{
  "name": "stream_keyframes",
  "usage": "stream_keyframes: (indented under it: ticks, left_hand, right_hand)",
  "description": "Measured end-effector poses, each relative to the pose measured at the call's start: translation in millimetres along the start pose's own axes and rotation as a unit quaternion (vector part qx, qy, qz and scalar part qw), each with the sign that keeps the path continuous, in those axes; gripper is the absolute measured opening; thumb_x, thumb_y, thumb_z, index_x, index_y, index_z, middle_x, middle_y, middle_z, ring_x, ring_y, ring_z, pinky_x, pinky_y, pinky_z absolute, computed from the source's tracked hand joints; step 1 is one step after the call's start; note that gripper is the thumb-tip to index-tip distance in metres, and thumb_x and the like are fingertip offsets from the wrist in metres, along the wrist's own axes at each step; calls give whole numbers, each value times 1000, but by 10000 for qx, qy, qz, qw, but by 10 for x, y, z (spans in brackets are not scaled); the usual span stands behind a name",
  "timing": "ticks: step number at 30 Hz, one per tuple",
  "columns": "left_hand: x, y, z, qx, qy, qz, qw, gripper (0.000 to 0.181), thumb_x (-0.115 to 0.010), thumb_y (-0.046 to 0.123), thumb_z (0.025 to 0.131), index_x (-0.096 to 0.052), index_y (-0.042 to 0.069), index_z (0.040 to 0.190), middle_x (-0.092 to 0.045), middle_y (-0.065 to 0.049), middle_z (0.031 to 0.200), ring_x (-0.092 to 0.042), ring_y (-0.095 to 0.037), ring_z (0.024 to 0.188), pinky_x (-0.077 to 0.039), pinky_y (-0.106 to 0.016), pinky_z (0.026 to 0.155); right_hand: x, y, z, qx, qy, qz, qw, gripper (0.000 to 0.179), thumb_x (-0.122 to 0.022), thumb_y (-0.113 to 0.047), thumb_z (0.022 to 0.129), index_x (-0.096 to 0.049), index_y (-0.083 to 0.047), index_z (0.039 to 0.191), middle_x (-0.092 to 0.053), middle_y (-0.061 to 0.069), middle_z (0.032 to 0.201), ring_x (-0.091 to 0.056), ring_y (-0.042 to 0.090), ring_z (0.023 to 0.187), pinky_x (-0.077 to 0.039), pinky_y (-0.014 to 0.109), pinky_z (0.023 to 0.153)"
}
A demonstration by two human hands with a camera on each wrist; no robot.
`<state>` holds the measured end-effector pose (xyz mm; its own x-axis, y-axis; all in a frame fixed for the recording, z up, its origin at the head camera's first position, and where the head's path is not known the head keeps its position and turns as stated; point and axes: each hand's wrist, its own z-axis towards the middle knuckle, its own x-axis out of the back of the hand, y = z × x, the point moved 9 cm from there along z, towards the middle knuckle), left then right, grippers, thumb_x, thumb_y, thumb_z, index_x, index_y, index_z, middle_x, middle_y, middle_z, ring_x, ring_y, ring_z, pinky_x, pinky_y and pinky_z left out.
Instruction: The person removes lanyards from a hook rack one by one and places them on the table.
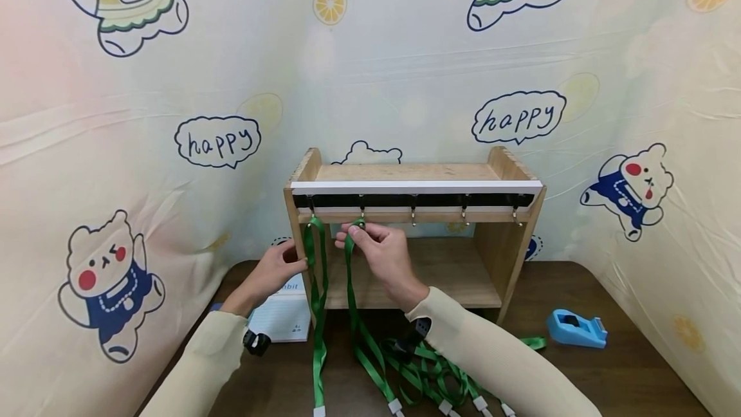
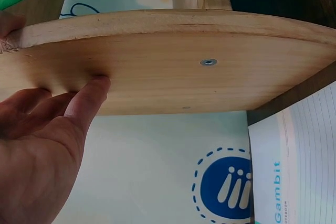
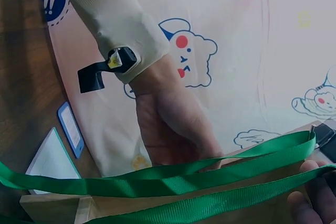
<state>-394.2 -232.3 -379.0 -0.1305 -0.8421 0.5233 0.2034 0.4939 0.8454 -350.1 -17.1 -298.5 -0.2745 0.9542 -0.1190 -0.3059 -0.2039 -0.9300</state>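
My right hand (image 1: 386, 259) pinches the top loop of a green lanyard (image 1: 350, 282) at the second hook from the left. Whether the loop is fully over that hook is hidden by my fingertips. Another green lanyard (image 1: 319, 301) hangs from the leftmost hook (image 1: 312, 206). My left hand (image 1: 273, 275) rests its fingertips against the outer face of the left side panel (image 2: 152, 59) of the wooden shelf (image 1: 509, 250). In the right wrist view, lanyard ribbons (image 3: 157, 186) cross in front of my left hand.
Several more lanyards (image 1: 431, 372) lie piled on the dark table (image 1: 625, 378), partly behind my right forearm. A blue tape dispenser (image 1: 577, 328) stands at right. Behind my left wrist lies a notebook (image 1: 283, 314). Further hooks (image 1: 464, 214) line the shelf's front rail. A printed curtain surrounds the table.
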Motion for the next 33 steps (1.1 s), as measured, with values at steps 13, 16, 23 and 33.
stream_keyframes:
  ticks: [13, 16, 23, 33]
  left_hand:
    - [5, -14, 9, -74, -19, -17, 10000, 44, -62, 24, 98, -55, 11, 139, -64, -15, 129, -60, -28, 113, -54, -46, 97]
    - [3, -20, 10, -65, -21, -17, 10000, 44, -62, 24, 98, -55, 11, 139, -64, -15, 129, -60, -28, 113, -54, -46, 97]
    - [2, -26, 14, -27, -23, -24, 10000, 44, -61, 23, 97, -56, 10, 139, -65, -16, 129, -61, -27, 112, -54, -46, 97]
    - [17, -24, 9, 18, 23, 52, 10000, 44, -62, 23, 97, -56, 11, 139, -64, -16, 130, -59, -28, 113, -54, -44, 95]
  right_hand:
    - [-28, -72, -66, 273, -132, -10, 9995, 28, -64, -21, 100, -73, 0, 116, -77, 19, 108, -78, 20, 94, -57, 37, 99]
    - [-14, -92, -82, 376, -139, -56, 9992, 26, -64, -21, 100, -74, -1, 114, -77, 19, 107, -78, 21, 94, -57, 36, 97]
    - [21, -118, -120, 440, -169, -113, 9988, 26, -64, -21, 100, -74, -1, 113, -77, 20, 108, -78, 22, 95, -57, 40, 97]
    - [80, -93, -212, 411, -213, -217, 9987, 27, -63, -23, 100, -74, -2, 114, -77, 20, 107, -78, 22, 94, -57, 38, 98]
